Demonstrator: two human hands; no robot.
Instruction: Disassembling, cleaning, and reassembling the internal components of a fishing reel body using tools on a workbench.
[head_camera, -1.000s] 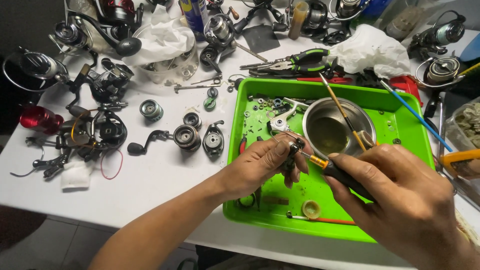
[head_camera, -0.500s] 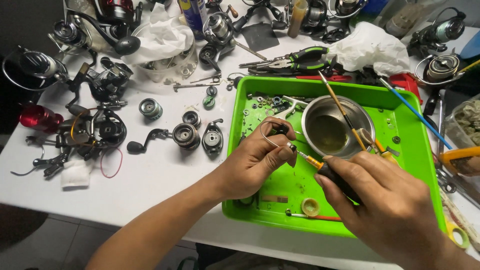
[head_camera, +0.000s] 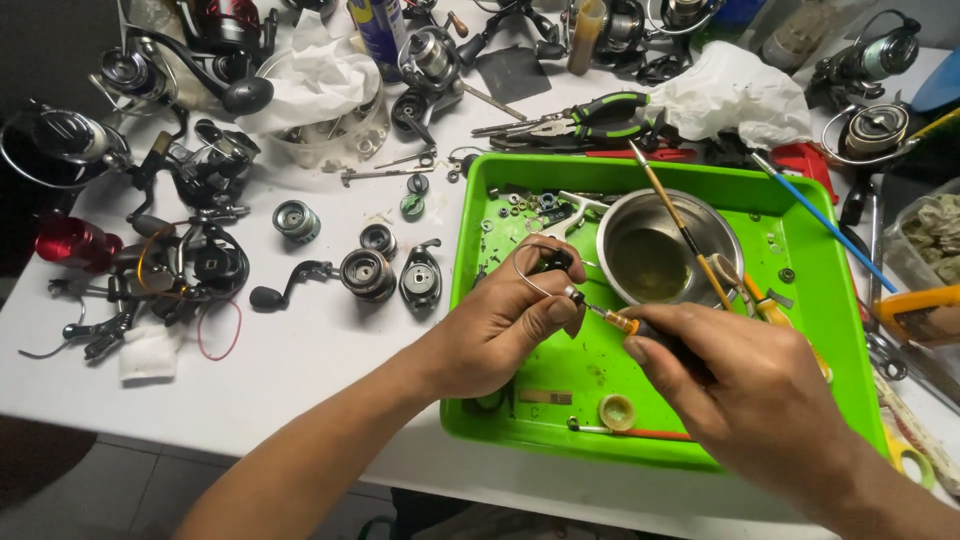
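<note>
While the left hand (head_camera: 505, 325) pinched a wire-bail reel part (head_camera: 545, 262), the right hand (head_camera: 740, 385) gripped a screwdriver (head_camera: 612, 318) over the green tray (head_camera: 830, 300), steel bowl (head_camera: 665, 250) just beyond.

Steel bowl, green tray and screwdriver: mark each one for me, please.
steel bowl (head_camera: 650, 262), head view, on its inner bottom.
green tray (head_camera: 812, 290), head view, on bare floor right of the bowl.
screwdriver (head_camera: 622, 320), head view, on its orange collar.
</note>
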